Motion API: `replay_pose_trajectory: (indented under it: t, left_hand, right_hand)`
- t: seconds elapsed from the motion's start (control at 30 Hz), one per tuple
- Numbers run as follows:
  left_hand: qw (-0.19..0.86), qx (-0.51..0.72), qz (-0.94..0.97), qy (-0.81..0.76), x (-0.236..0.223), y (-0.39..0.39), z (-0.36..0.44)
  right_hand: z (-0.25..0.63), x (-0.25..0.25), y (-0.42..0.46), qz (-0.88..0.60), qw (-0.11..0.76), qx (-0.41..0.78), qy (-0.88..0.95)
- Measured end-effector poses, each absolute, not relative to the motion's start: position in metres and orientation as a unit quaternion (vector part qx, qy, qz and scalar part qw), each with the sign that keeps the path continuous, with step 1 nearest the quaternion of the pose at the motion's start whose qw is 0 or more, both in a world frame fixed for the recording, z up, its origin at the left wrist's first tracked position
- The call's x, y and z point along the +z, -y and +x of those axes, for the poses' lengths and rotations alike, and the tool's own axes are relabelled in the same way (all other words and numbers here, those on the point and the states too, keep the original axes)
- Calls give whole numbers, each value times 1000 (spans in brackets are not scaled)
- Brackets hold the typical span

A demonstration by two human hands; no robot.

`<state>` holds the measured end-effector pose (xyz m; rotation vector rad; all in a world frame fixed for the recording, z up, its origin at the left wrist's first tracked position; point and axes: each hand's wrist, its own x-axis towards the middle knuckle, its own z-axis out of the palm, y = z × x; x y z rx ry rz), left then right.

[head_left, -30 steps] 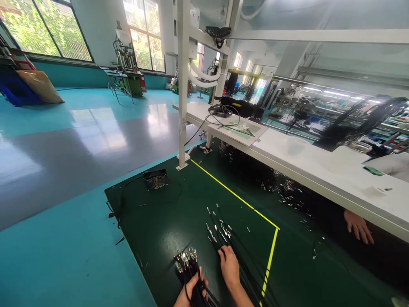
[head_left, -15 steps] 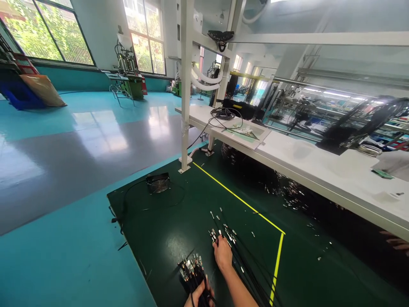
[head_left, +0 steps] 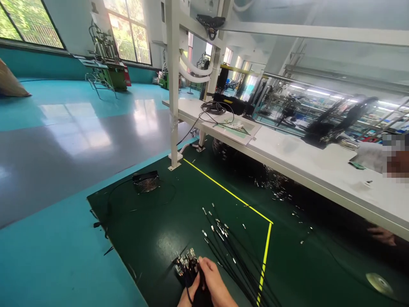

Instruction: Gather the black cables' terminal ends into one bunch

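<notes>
Both my hands are low in the picture on a dark green floor mat (head_left: pixel 153 230). My left hand (head_left: pixel 187 298) is wrapped round a bundle of black cables (head_left: pixel 188 268) whose metal plug ends point away from me. My right hand (head_left: pixel 212 281) lies closed over the same bundle from the right. Several loose black cables (head_left: pixel 223 243) with metal ends lie fanned on the mat just to the right of the bundle.
A long white workbench (head_left: pixel 287 157) runs across the right, with cable coils and a tray on it. Another person's hand (head_left: pixel 381 234) shows under its edge. A small fan (head_left: pixel 146 181) lies on the mat. Yellow tape lines (head_left: pixel 230 194) mark the mat. A metal disc (head_left: pixel 379 283) lies at the right.
My right hand has drawn back from the loose cables to the bundle in my left hand. The view has shifted to the right.
</notes>
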<state>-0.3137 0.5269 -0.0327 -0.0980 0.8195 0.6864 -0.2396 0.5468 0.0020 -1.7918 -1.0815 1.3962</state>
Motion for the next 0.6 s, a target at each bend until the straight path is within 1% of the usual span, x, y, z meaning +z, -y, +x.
replay_pose_trajectory:
  t: [0.07, 0.13, 0.2, 0.3, 0.37, 0.47, 0.6]
  left_hand:
    - [860, 320, -49, -395, -36, -525, -313]
    - [863, 309, -52, -397, -40, -523, -312]
    - [861, 320, -50, -391, -42, -522, -310]
    - [858, 337, -32, -385, -38, -521, -308]
    - [863, 324, -18, -388, -33, -520, -308]
    - [871, 315, -14, -375, -31, -519, -309]
    - [862, 342, -59, -369, -36, -518, -311]
  right_hand:
    - [-241, 18, -542, -689, 297, 459, 475]
    - [-234, 31, -541, -688, 261, 367, 569]
    - [-220, 33, -542, -691, 234, 333, 598]
    - [-190, 10, -541, -755, 216, 306, 539]
    - [-171, -15, -538, -801, 178, 248, 515]
    - [-156, -44, -534, -802, 132, 199, 548]
    - [-154, -50, -536, -787, 103, 192, 577]
